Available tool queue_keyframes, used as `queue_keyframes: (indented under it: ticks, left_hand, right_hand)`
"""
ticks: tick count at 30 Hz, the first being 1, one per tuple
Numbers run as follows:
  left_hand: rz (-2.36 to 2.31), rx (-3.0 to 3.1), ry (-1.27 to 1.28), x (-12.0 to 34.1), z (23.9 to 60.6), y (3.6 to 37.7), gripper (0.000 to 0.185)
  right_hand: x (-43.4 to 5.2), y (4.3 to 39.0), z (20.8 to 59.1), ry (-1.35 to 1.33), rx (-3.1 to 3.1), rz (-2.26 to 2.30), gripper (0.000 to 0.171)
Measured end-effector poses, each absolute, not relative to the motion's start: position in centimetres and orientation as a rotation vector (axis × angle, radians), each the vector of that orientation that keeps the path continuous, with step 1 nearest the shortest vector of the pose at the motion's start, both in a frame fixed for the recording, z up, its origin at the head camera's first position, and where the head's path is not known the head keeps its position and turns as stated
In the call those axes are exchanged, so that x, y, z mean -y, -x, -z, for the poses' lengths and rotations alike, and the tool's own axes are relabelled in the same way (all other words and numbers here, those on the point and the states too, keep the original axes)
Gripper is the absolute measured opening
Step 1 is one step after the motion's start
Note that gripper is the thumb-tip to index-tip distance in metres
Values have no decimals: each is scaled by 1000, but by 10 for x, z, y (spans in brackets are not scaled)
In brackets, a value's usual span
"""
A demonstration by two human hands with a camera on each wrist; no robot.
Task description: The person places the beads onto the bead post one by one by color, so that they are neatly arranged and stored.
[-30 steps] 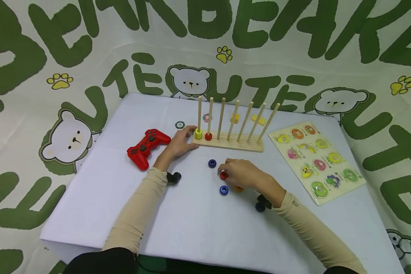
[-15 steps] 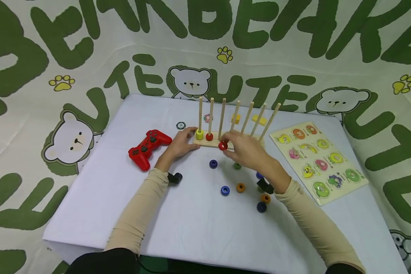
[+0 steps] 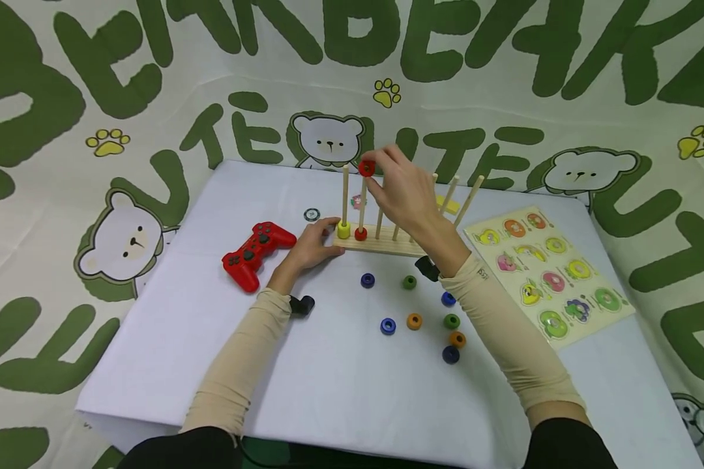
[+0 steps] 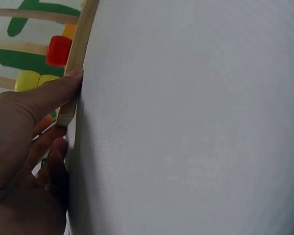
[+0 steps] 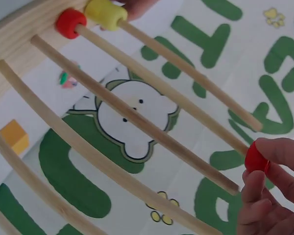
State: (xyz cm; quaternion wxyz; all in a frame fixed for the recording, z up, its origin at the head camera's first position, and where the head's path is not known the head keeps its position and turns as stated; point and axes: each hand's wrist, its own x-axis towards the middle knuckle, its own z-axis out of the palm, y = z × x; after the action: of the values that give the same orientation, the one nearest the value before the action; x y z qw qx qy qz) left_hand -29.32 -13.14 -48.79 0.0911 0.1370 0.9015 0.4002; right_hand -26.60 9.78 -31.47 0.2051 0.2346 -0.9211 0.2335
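My right hand (image 3: 401, 189) pinches the small red wooden ring (image 3: 366, 169) just above the top of the 2nd upright peg of the wooden peg rack (image 3: 381, 244), whose left end my left hand (image 3: 308, 246) presses flat-fingered.

We see that the right hand (image 3: 401, 189) has risen from the middle of the worktop (image 3: 152, 339), carrying the red ring (image 3: 366, 169) up to the tip of the second peg (image 3: 362, 202). Several loose rings (image 3: 452, 321) it covered are now uncovered.
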Motion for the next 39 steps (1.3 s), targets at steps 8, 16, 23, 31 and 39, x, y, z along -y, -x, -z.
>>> queue_keyframes:
  ticks: [8, 16, 23, 31, 39]
  left_hand:
    - [-1177, -2673, -358, 130, 487, 292, 78]
    - [-1180, -2677, -368, 130, 488, 294, 77]
    - [-1172, -2678, -372, 131, 490, 294, 78]
    - [-1160, -2674, -374, 129, 489, 294, 78]
    - [-1157, -2680, -360, 130, 489, 292, 76]
  right_hand:
    - [-94, 272, 320, -599, 2639, -655, 37]
    - [-93, 271, 323, -583, 2714, -637, 39]
    - [-92, 268, 329, -586, 2697, -633, 52]
    - [-105, 241, 357, -747, 2567, -654, 44]
    - [-105, 215, 410, -1008, 3204, -272, 46]
